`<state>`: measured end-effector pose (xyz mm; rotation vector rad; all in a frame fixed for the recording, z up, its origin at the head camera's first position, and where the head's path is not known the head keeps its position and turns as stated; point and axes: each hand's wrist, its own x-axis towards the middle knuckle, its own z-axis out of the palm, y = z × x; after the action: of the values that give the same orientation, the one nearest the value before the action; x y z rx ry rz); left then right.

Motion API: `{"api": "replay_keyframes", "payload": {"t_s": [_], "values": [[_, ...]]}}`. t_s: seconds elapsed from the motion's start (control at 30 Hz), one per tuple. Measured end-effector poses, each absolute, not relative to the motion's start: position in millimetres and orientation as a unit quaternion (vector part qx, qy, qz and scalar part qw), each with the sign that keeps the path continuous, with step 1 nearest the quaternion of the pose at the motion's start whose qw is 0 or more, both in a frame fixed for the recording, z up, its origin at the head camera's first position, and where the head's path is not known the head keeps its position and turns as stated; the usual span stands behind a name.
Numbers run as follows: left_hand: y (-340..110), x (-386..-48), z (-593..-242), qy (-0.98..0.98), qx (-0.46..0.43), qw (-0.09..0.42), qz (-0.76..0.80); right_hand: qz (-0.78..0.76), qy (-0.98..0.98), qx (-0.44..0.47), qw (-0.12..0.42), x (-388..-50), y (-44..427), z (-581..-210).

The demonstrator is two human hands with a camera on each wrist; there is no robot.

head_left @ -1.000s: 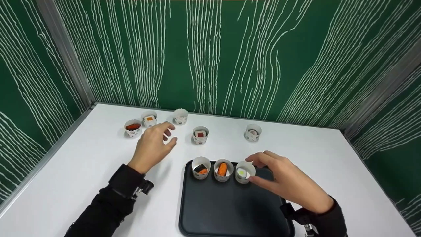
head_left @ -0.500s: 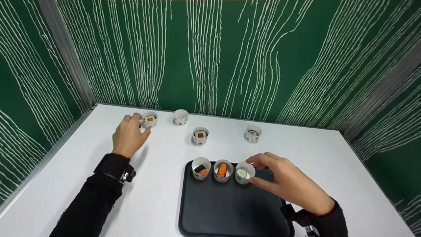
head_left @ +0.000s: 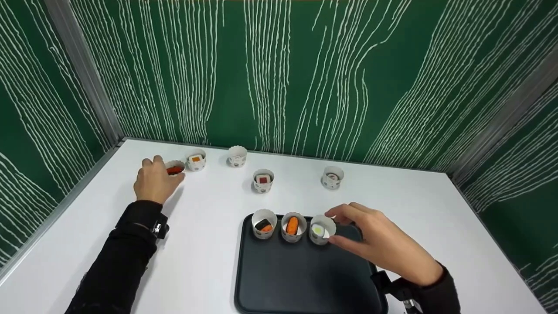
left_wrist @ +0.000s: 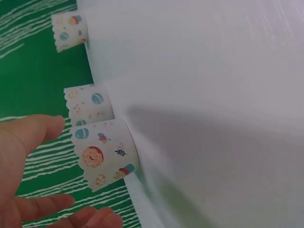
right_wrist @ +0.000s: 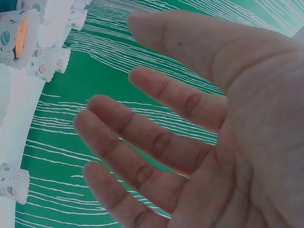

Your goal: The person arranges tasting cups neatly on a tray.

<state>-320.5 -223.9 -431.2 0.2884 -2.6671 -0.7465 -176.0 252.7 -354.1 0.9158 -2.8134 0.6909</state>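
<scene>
In the head view my left hand [head_left: 155, 181] is at the back left, beside a patterned paper cup with a red-topped sushi piece [head_left: 175, 169] in it. The left wrist view has the thumb and fingers spread on either side of that paper cup [left_wrist: 107, 152], apart from it. My right hand [head_left: 375, 233] hovers over the right part of a dark tray [head_left: 305, 279], fingers parted, near a paper cup [head_left: 323, 235] with a white and green piece. Nothing lies in my right palm [right_wrist: 237, 156] in the right wrist view.
On the tray's back edge stand two more cups, holding a black-and-orange piece [head_left: 264, 225] and an orange piece [head_left: 292, 226]. Further back are a cup with an orange-topped piece [head_left: 196, 160], a pale cup [head_left: 237, 157], a red-centred one [head_left: 263, 181] and another [head_left: 332, 178].
My left hand has moved left and back from above the middle-left of the table to the cup with the red-topped piece. My right hand has stayed over the tray.
</scene>
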Motion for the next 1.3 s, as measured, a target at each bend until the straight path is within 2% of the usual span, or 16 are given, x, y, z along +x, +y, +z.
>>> {"api": "replay_keyframes", "payload": {"t_s": [0.57, 0.77, 1.0, 1.3], "values": [[-228.1, -335.7, -444.1, -0.942, 0.133, 0.128, -0.282, 0.23, -0.927, 0.292, 0.039, -176.4, 254.2, -355.4], [-226.1, -339.5, -445.1, -0.943, 0.133, 0.128, -0.278, 0.232, -0.928, 0.291, 0.03, -178.2, 255.0, -355.0], [-224.5, -339.8, -448.6, -0.94, 0.122, 0.159, -0.275, 0.234, -0.928, 0.288, 0.027, -178.5, 254.4, -354.0], [-224.1, -346.7, -450.0, -0.941, 0.134, 0.137, -0.28, 0.237, -0.929, 0.283, 0.02, -178.6, 254.4, -353.9]]}}
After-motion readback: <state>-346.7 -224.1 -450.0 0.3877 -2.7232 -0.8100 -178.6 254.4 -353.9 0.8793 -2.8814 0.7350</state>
